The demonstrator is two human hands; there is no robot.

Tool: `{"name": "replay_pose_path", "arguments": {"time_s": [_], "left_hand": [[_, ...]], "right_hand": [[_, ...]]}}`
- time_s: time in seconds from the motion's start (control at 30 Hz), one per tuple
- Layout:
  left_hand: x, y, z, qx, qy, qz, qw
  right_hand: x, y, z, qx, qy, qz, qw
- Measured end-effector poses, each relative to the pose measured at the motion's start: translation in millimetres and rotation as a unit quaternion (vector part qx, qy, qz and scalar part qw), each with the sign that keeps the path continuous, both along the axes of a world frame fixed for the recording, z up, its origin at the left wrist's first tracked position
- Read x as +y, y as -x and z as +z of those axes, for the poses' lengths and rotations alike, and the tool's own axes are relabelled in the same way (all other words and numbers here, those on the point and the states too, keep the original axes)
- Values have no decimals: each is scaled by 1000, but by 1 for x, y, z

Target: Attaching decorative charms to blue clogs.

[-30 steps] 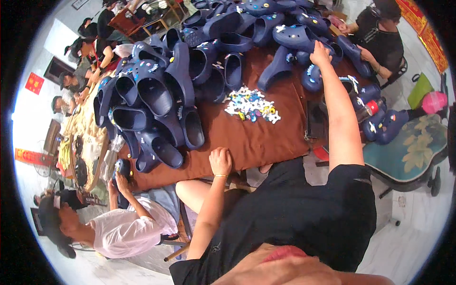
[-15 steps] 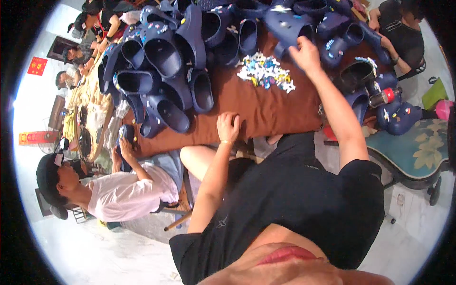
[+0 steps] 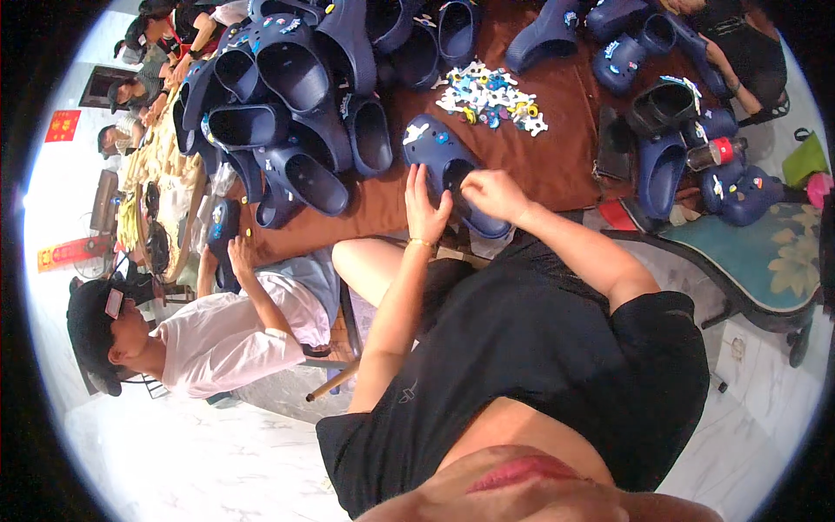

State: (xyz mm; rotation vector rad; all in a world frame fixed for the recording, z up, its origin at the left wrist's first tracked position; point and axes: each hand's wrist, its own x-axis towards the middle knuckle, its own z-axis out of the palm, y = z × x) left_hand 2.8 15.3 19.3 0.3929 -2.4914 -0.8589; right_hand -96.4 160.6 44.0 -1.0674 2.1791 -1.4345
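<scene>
Pale marbled floor [image 3: 200, 452] below, glossy, brightly lit. Long table under a brown cloth [image 3: 557, 165] across the top, heaped at its far left end with dark blue clogs [image 3: 287, 96]. Dark-framed bench with a teal flowered cushion [image 3: 765, 252] just beside the table's right end. White wall [image 3: 52, 200] at left, hung with red paper decorations [image 3: 63, 126]. Seated people along the table's left side, one in a white shirt [image 3: 226, 339] and black cap nearest.
</scene>
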Motion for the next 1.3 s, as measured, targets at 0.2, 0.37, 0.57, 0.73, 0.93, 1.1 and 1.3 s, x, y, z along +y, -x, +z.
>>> {"name": "replay_pose_path", "arguments": {"time_s": [0.2,0.37,0.57,0.73,0.93,1.1,1.3], "left_hand": [[-21,-3,12,-8,22,-19,1000],[-3,-1,22,41,149,40,987],[17,3,10,47,7,-28,998],[9,32,-5,-215,-31,44,975],[13,33,-29,-227,58,26,972],[6,35,-32,-274,41,33,960],[6,37,-31,-269,50,41,961]], "right_hand": [[35,81,-4,83,-41,-258,962],[58,137,-50,85,-117,-331,932],[44,141,-43,119,-196,-302,925],[45,136,-42,134,-149,-377,904],[7,115,-8,8,22,-172,985],[-72,93,29,77,-66,130,986],[-148,84,33,215,-273,249,904]]}}
